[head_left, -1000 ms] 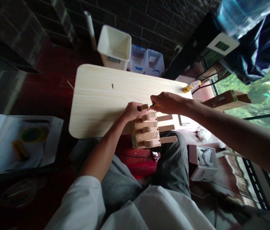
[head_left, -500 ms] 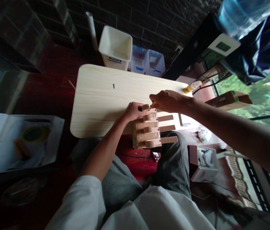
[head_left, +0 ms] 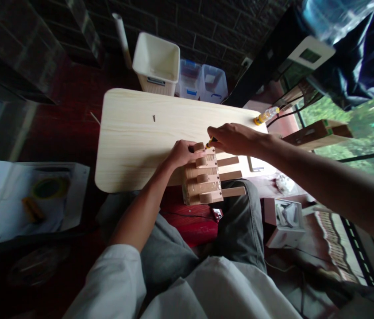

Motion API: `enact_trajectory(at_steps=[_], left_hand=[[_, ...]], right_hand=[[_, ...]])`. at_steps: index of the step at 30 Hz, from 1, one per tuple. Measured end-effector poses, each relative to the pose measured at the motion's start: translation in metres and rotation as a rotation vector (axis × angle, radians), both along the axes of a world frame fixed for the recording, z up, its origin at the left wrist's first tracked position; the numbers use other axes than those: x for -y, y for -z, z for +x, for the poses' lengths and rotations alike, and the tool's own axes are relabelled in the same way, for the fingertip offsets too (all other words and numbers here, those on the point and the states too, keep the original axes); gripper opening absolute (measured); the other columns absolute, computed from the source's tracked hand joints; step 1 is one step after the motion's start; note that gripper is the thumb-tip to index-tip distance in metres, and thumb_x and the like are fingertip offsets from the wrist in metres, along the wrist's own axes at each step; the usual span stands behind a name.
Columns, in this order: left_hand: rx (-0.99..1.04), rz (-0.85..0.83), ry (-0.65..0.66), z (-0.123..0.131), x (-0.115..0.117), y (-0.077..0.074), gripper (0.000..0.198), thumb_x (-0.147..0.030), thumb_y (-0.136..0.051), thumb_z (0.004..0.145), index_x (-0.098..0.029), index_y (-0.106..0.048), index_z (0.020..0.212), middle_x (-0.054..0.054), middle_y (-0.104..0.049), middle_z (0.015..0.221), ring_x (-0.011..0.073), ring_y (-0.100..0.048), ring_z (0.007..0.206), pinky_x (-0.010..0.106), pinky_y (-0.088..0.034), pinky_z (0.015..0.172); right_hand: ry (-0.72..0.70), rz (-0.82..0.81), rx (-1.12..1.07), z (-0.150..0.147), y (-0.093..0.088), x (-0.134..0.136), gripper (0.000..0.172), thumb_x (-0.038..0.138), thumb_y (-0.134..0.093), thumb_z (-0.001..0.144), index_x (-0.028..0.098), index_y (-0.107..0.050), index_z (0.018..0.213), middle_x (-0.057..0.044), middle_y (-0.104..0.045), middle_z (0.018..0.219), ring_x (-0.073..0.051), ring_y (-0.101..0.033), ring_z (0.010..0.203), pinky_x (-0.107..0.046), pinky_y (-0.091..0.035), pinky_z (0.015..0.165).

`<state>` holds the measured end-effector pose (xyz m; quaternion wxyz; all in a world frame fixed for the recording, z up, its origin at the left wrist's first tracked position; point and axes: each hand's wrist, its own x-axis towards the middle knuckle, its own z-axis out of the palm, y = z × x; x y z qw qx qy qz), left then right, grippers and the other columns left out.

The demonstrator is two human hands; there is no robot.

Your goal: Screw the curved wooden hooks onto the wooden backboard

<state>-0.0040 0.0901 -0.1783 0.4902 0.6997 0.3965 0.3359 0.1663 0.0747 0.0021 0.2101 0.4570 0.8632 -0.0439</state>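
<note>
My right hand (head_left: 228,136) is closed round a small yellow-and-black screwdriver (head_left: 210,141). Its tip points down at the far end of a brown, tape-covered cardboard box (head_left: 191,177); whether it sits in a screw head is too small to tell. Light wooden strips (head_left: 210,178) lie across the box in a row, with rounded blocks on them and dark screw spots at their right ends. With its fingers and thumb, my left hand (head_left: 183,153) grips the farthest strip beside the screwdriver. The box rests at the table's near edge, partly over my lap.
On the pale wooden table (head_left: 130,146) lies a small dark screw (head_left: 154,118). A yellow-and-clear bottle-like thing (head_left: 266,115) is at the right end. Behind the table stand a cream bin (head_left: 156,62) and clear plastic boxes (head_left: 190,79). An open white box (head_left: 77,190) is at left.
The whole view has shifted slightly. The screwdriver shows a little more below my right hand and looks tilted differently. My left hand keeps its grip on the same strip.
</note>
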Motion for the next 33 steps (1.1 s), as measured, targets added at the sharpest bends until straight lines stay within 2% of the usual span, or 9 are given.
enact_trajectory(at_steps=[3, 6, 10, 16, 21, 25, 30, 33], left_hand=[[0.011, -0.014, -0.006, 0.002, 0.0, 0.0, 0.042, -0.049, -0.074, 0.069, -0.012, -0.079, 0.09, 0.002, -0.071, 0.073, 0.0178, -0.06, 0.07, 0.025, -0.041, 0.062], [0.013, -0.009, -0.007, 0.002, 0.001, -0.003, 0.044, -0.05, -0.075, 0.068, -0.013, -0.079, 0.092, 0.002, -0.071, 0.074, 0.0179, -0.061, 0.071, 0.025, -0.041, 0.062], [-0.006, -0.003, -0.008, 0.001, 0.002, -0.006, 0.043, -0.052, -0.073, 0.069, -0.012, -0.078, 0.084, 0.0, -0.068, 0.069, 0.0157, -0.058, 0.066, 0.024, -0.038, 0.058], [-0.026, -0.007, -0.002, -0.001, 0.002, -0.008, 0.042, -0.052, -0.072, 0.069, -0.012, -0.077, 0.081, 0.0, -0.067, 0.068, 0.0154, -0.057, 0.065, 0.024, -0.038, 0.058], [0.012, 0.009, 0.009, -0.001, 0.003, -0.007, 0.039, -0.049, -0.072, 0.069, -0.012, -0.077, 0.081, 0.001, -0.067, 0.069, 0.0153, -0.057, 0.066, 0.024, -0.038, 0.059], [0.017, 0.031, -0.004, -0.003, 0.003, -0.005, 0.036, -0.048, -0.072, 0.069, -0.012, -0.074, 0.072, -0.001, -0.063, 0.064, 0.0137, -0.053, 0.062, 0.024, -0.036, 0.057], [0.028, 0.024, -0.012, -0.005, 0.004, -0.009, 0.034, -0.047, -0.073, 0.068, -0.013, -0.069, 0.065, -0.003, -0.057, 0.058, 0.0115, -0.049, 0.058, 0.023, -0.032, 0.053], [0.032, 0.011, -0.003, -0.007, 0.005, -0.011, 0.035, -0.047, -0.072, 0.068, -0.013, -0.067, 0.064, -0.003, -0.054, 0.057, 0.0104, -0.046, 0.056, 0.023, -0.031, 0.052]], right_hand=[[0.025, 0.013, -0.007, 0.008, 0.005, -0.001, 0.038, 0.04, -0.044, 0.1, 0.01, -0.055, 0.121, -0.017, -0.072, 0.094, -0.024, -0.066, 0.083, -0.031, -0.037, 0.067], [-0.028, -0.01, -0.067, 0.01, 0.003, 0.0, 0.039, 0.038, -0.049, 0.098, 0.011, -0.052, 0.127, -0.016, -0.072, 0.1, -0.023, -0.065, 0.085, -0.03, -0.037, 0.068], [-0.071, 0.003, -0.067, 0.003, 0.0, 0.007, 0.032, 0.031, -0.044, 0.1, 0.011, -0.052, 0.124, -0.015, -0.072, 0.101, -0.022, -0.065, 0.085, -0.029, -0.036, 0.067], [0.038, 0.05, 0.038, -0.002, 0.001, 0.006, 0.037, 0.039, -0.043, 0.1, 0.009, -0.054, 0.119, -0.019, -0.071, 0.096, -0.025, -0.066, 0.084, -0.031, -0.037, 0.066], [-0.014, -0.025, -0.068, -0.001, -0.004, 0.001, 0.037, 0.037, -0.054, 0.095, 0.014, -0.05, 0.125, -0.014, -0.071, 0.104, -0.022, -0.064, 0.088, -0.029, -0.037, 0.069], [-0.019, -0.038, -0.075, -0.009, -0.002, 0.004, 0.028, 0.029, -0.049, 0.098, 0.014, -0.051, 0.122, -0.014, -0.071, 0.102, -0.02, -0.063, 0.085, -0.028, -0.035, 0.067], [0.064, 0.009, 0.003, -0.014, 0.006, 0.001, 0.035, 0.037, -0.049, 0.097, 0.012, -0.053, 0.121, -0.015, -0.072, 0.095, -0.022, -0.065, 0.077, -0.029, -0.034, 0.062], [0.055, -0.034, 0.009, -0.014, 0.002, -0.002, 0.036, 0.039, -0.054, 0.095, 0.014, -0.055, 0.12, -0.013, -0.073, 0.094, -0.02, -0.065, 0.078, -0.028, -0.034, 0.063]])
